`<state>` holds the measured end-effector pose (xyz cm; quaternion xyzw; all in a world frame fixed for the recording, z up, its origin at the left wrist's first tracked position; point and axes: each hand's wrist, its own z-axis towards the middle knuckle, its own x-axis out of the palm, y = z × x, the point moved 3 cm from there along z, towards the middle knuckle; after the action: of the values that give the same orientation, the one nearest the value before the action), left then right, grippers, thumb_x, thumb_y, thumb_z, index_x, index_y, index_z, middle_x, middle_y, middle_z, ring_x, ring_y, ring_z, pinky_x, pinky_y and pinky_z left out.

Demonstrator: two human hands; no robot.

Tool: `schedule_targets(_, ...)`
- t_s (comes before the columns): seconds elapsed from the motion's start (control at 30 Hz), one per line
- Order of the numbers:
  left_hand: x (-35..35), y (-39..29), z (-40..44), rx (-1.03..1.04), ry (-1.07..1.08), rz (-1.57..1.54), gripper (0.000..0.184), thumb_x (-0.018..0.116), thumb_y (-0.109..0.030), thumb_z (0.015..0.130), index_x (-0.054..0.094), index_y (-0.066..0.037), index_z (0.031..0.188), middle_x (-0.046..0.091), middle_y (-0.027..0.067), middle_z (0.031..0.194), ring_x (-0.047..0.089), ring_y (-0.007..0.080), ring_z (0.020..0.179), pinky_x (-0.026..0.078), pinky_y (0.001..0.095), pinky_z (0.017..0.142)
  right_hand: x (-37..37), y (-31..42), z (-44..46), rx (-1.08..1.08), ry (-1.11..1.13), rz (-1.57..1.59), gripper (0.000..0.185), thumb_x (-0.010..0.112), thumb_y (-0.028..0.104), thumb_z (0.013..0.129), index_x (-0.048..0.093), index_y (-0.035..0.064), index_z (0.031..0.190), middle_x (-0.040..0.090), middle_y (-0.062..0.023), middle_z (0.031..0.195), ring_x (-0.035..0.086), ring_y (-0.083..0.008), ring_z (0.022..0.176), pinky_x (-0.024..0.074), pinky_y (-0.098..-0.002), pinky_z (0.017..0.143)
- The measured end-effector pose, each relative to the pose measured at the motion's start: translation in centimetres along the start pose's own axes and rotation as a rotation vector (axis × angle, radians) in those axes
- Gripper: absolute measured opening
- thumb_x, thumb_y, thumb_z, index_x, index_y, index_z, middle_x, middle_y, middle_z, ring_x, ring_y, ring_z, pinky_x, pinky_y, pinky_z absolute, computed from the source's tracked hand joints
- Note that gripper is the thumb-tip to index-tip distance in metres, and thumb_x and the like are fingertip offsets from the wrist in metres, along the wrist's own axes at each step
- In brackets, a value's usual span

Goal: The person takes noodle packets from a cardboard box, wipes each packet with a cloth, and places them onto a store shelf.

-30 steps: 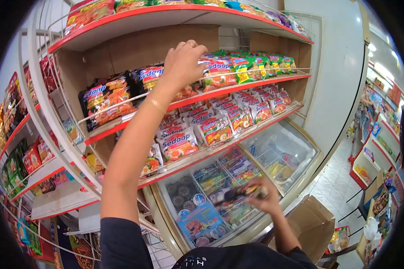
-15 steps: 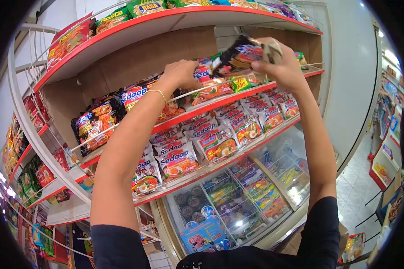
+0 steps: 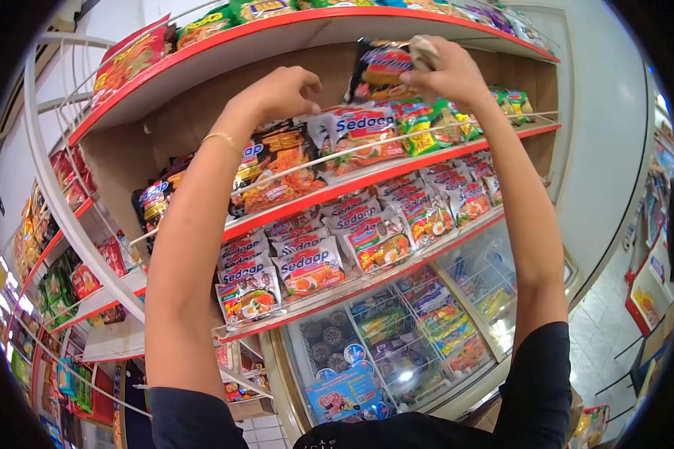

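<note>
My right hand (image 3: 449, 71) grips a black noodle packet (image 3: 382, 71) by its right end, raised above the white Sedaap packets (image 3: 363, 131) on the middle shelf. The packet hangs tilted in front of the cardboard backing. To its left, my left hand (image 3: 281, 93) is lifted over the black noodle packets (image 3: 277, 168), fingers curled but apart, nothing between them. Green packets (image 3: 427, 127) stand to the right of the white ones, under my right hand. A thin wire rail (image 3: 329, 159) runs along the shelf front.
More white packets (image 3: 307, 262) fill the lower shelf. Below it is a glass-topped freezer (image 3: 442, 273) with sorted goods. The upper shelf's red edge (image 3: 314, 19) lies above my hands. A white curved frame (image 3: 41, 172) and side shelves stand at the left.
My right hand has brought the black packet up from over the freezer to above the middle shelf. My left hand has risen from the packets and moved slightly left.
</note>
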<state>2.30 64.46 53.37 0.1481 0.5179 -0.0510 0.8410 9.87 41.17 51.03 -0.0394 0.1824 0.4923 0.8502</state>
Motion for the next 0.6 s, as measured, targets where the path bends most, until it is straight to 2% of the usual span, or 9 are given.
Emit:
schedule_targets(0.07, -1.4, 0.9, -2.9, 0.037, -0.216, -0.149, 0.031, 0.063, -0.013, 0.074, 0.057, -0.002, 0.103, 0.061, 0.0116, 0.092, 0.058, 0.0187, 0.083, 0.045, 0.0293, 0.074, -0.1, 0.2, 0.2, -0.006, -0.189, -0.13, 0.049, 0.074, 0.027, 0.063, 0.054, 0.0082, 0.104, 0.059, -0.0075, 0.089, 0.058, -0.0234, 0.083, 0.0453, -0.0337, 0.073)
schedule_targets(0.1, -1.5, 1.2, -4.8, 0.021, -0.217, -0.143, 0.031, 0.063, -0.013, 0.074, 0.057, -0.002, 0.103, 0.061, 0.0116, 0.092, 0.058, 0.0187, 0.083, 0.045, 0.0293, 0.074, 0.4, 0.4, 0.4, -0.015, -0.185, -0.115, 0.049, 0.074, 0.027, 0.063, 0.054, 0.0082, 0.104, 0.059, -0.0075, 0.089, 0.058, -0.0234, 0.083, 0.0453, -0.0337, 0.073)
schedule_targets(0.17, -2.5, 1.3, -9.3, 0.088, -0.559, -0.393, 0.024, 0.06, -0.009, 0.078, 0.057, -0.001, 0.101, 0.061, 0.0086, 0.087, 0.057, 0.0121, 0.079, 0.045, 0.0248, 0.072, 1.4, 1.3, 1.1, -0.095, -0.192, -0.119, 0.049, 0.072, 0.037, 0.062, 0.056, 0.0142, 0.102, 0.056, -0.0068, 0.098, 0.056, -0.0281, 0.089, 0.045, -0.0383, 0.073)
schedule_targets(0.23, -1.6, 1.0, -14.5, -0.022, -0.819, -0.532, 0.014, 0.056, -0.005, 0.079, 0.058, 0.002, 0.091, 0.062, 0.0108, 0.083, 0.06, 0.0151, 0.075, 0.046, 0.025, 0.07, 3.5, 3.0, 1.6, -0.138, -0.217, -0.081, 0.046, 0.071, 0.035, 0.064, 0.056, 0.015, 0.102, 0.053, -0.0077, 0.1, 0.056, -0.0297, 0.088, 0.0455, -0.0392, 0.072)
schedule_targets(0.3, 0.6, -0.1, -19.5, -0.076, -1.03, -0.424, 0.01, 0.058, -0.005, 0.078, 0.059, 0.003, 0.084, 0.062, 0.0094, 0.078, 0.059, 0.014, 0.071, 0.045, 0.0245, 0.064, 6.3, 5.2, 2.6, -0.15, -0.229, -0.105, 0.042, 0.07, 0.035, 0.066, 0.056, 0.0152, 0.1, 0.051, -0.0106, 0.104, 0.056, -0.032, 0.088, 0.0459, -0.0406, 0.073)
schedule_targets(0.37, 3.8, -1.0, -23.7, -0.145, -1.018, -0.435, 0.006, 0.061, -0.004, 0.074, 0.059, 0.002, 0.075, 0.061, 0.0095, 0.071, 0.059, 0.0158, 0.064, 0.045, 0.0254, 0.058, 9.2, 8.1, 3.9, -0.073, -0.076, -0.125, 0.044, 0.069, 0.036, 0.067, 0.054, 0.0145, 0.102, 0.05, -0.0133, 0.104, 0.056, -0.0339, 0.089, 0.0464, -0.0432, 0.073)
schedule_targets(0.43, 6.4, -1.9, -26.7, -0.055, -0.95, -0.523, 0.005, 0.063, -0.003, 0.07, 0.06, 0.001, 0.07, 0.061, 0.0102, 0.067, 0.058, 0.018, 0.06, 0.045, 0.0256, 0.056, 12.4, 11.1, 5.6, -0.112, 0.004, -0.143, 0.045, 0.068, 0.036, 0.067, 0.054, 0.0131, 0.104, 0.05, -0.0134, 0.104, 0.056, -0.0338, 0.089, 0.0469, -0.0433, 0.074)
schedule_targets(0.57, 10.2, -2.6, -31.5, -0.129, -0.865, -0.635, 0.005, 0.064, -0.002, 0.069, 0.06, 0.001, 0.067, 0.06, 0.0098, 0.063, 0.058, 0.0194, 0.057, 0.044, 0.0262, 0.054, 18.6, 17.8, 8.7, -0.17, 0.065, -0.169, 0.046, 0.067, 0.036, 0.069, 0.055, 0.0111, 0.105, 0.053, -0.0142, 0.103, 0.057, -0.033, 0.09, 0.0473, -0.043, 0.076)
schedule_targets(0.6, 10.9, -2.3, -32.9, -0.137, -0.878, -0.631, 0.005, 0.064, -0.002, 0.069, 0.06, 0.001, 0.067, 0.06, 0.0098, 0.063, 0.058, 0.0194, 0.057, 0.044, 0.0262, 0.054, 20.2, 19.4, 9.4, -0.168, 0.144, -0.2, 0.046, 0.067, 0.036, 0.069, 0.055, 0.0104, 0.106, 0.054, -0.0149, 0.105, 0.057, -0.0321, 0.091, 0.0474, -0.0422, 0.077)
